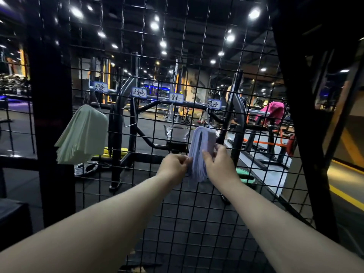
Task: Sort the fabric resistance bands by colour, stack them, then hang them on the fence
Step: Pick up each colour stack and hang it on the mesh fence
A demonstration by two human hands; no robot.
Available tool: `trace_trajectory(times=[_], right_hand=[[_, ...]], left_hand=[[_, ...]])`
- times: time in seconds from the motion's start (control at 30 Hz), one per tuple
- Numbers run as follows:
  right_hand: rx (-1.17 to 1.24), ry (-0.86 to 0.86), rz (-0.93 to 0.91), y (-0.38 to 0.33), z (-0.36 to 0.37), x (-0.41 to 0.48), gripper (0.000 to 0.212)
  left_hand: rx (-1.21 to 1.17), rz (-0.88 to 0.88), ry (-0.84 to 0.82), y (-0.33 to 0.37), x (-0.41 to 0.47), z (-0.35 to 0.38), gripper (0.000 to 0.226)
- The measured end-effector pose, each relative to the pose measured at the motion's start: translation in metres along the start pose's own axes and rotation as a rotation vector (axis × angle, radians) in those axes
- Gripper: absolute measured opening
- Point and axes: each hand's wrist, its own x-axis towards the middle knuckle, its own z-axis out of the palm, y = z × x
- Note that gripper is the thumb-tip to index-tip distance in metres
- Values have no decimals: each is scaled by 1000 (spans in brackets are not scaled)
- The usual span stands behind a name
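Pinching blue band stack (201,150) edges: left hand (174,164), right hand (219,164), at fence (197,223)

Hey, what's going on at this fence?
A person stands at a black wire fence, both hands on a stack of pale blue bands that hangs at the hook under the rightmost label. The left hand pinches its lower edge, and the right hand grips its side. A green stack already hangs at the far left. The two middle hooks are bare.
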Motion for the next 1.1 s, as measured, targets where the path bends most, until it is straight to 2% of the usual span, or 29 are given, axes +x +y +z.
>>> trace_trajectory(times=[0.1,0.23,0.33,0.43,0.63,0.8,0.87,1.0,1.1], right_hand=[[-42,-69,57,6,-1,-12,28],[-163,-192,152,16,-4,-27,40],[-240,-253,184,22,-3,-40,43],[-256,-234,187,17,-4,-50,45],[-293,-138,154,-6,-15,-55,45],[-256,-73,107,-22,-25,-37,46],[-183,-51,105,-26,-28,-23,48],[-81,0,94,-29,-29,5,67],[-39,-3,85,-28,-29,25,80]], left_hand=[[141,-9,-41,-14,-12,-3,21],[398,-24,-155,-22,-30,-15,21],[457,-47,-189,-23,-47,-27,32],[496,-20,-174,-18,-60,-38,35],[398,143,-31,4,-75,-45,23],[486,239,-56,13,-63,-33,57],[548,277,-37,15,-53,-26,60],[508,405,116,23,-34,-12,32],[530,392,202,30,-17,-6,28]])
